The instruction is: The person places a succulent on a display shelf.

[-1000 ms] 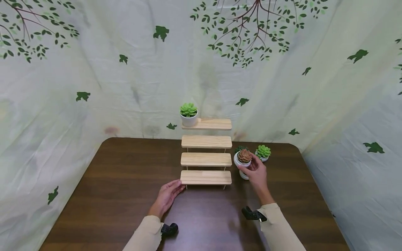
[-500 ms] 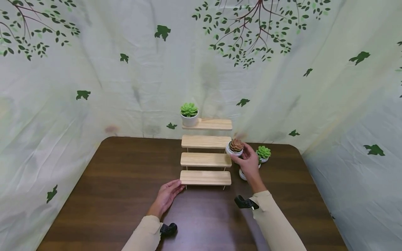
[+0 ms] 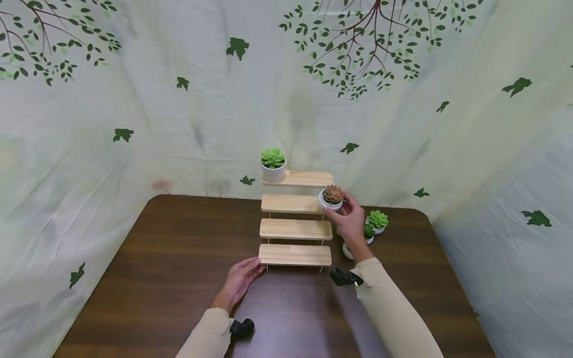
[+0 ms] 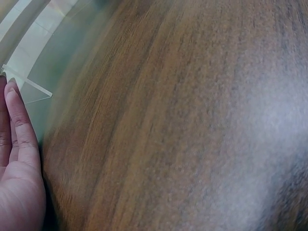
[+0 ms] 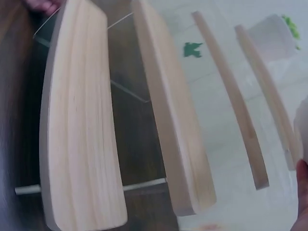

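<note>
My right hand (image 3: 351,222) grips a white potted succulent (image 3: 332,195) with a reddish-brown rosette. It holds the pot upright at the right end of the second-highest tier of a wooden four-step display stand (image 3: 295,255). In the right wrist view, a fingertip and part of a pale pot (image 5: 301,125) show at the right edge, beside the upper boards. My left hand (image 3: 239,282) touches the left end of the lowest board with fairly straight fingers. The left wrist view shows those fingers (image 4: 24,127) near a clear leg of the stand.
A bright green potted succulent (image 3: 273,164) stands on the left end of the top board. Right of the stand, several more small potted plants (image 3: 378,219) sit on the dark wooden table (image 3: 188,238), partly behind my right hand. A leaf-print cloth (image 3: 201,114) hangs behind.
My right hand has carried the brown succulent up and left, from over the other pots to the second-highest board's right end. My left hand has stayed at the lowest board.
</note>
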The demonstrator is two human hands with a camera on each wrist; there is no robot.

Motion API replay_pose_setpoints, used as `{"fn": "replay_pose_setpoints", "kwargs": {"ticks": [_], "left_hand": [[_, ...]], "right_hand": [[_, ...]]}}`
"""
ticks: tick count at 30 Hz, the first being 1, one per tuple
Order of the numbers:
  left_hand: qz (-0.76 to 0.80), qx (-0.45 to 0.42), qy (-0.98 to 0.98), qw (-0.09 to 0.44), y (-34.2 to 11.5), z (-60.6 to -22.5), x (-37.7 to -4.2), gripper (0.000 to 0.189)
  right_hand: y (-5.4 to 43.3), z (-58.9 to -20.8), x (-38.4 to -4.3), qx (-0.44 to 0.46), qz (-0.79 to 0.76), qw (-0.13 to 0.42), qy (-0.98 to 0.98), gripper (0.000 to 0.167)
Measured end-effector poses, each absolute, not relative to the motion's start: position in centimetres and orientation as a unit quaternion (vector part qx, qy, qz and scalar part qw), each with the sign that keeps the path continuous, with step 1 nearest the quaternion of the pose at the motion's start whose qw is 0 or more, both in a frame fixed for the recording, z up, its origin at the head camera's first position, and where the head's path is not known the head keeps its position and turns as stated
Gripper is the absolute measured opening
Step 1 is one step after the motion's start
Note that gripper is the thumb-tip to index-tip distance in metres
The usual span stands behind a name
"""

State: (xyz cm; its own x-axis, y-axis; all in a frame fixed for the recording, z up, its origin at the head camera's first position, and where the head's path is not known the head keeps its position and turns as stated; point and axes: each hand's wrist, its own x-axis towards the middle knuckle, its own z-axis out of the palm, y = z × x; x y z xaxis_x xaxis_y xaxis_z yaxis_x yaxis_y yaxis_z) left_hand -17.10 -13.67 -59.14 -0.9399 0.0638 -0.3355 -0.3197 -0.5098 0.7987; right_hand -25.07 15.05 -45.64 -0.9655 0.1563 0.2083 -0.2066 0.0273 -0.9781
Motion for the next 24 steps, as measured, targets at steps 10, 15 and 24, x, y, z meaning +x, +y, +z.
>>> {"fn": "replay_pose_setpoints", "kwargs": {"ticks": [10,15,24], "left_hand": [[0.857,-0.133,0.483,0.118,-13.7,-59.0,-17.2,0.015],[0.855,-0.137,0.487,0.116,-13.7,-59.1,-17.2,0.014],[0.854,-0.138,0.487,0.117,-13.7,-59.0,-17.3,0.012]], "right_hand": [[14.1,-43.4,-26.4,0.046,0.668,0.115,-0.733,0.065],[13.1,-42.8,-27.3,0.061,0.658,0.119,-0.741,0.066],[12.0,-42.2,-29.3,0.080,0.646,0.126,-0.749,0.064]]}}
